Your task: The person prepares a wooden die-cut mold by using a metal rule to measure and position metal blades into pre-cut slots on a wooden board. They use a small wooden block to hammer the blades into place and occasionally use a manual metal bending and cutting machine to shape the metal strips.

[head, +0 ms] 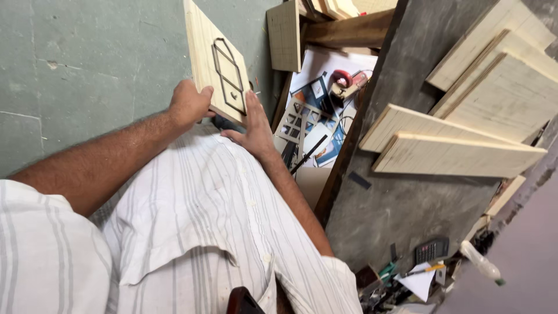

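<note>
Looking down, the biggest thing is the dark grey board (401, 203) leaning on the right, w/ long pale planks (453, 154) stacked on it. More pale planks (500, 75) sit above those. On the left is a green wall (87, 64).

Next is the person's striped white shirt (197, 227), filling the bottom.

Then the wood panel (218, 61). It is held up in front of the belly, tilted, near the wall. Dark lines cut into its face make a long shape w/ slanted ends (228, 75). The left hand (189, 104) is clamped on the panel's lower left edge. The right hand (253, 125) lies flat under the lower right corner, fingers together, thumb on the face.

So the shape looks cut already, I think. The panel is off the bench & just being held or checked. Can't tell what is left to do to it.

Smaller stuff: a red tool (346, 81) & paper sheets (317, 125) down on the floor. A calculator (431, 250), white bottle (479, 261) & pencil (427, 269) sit at bottom right.
</note>
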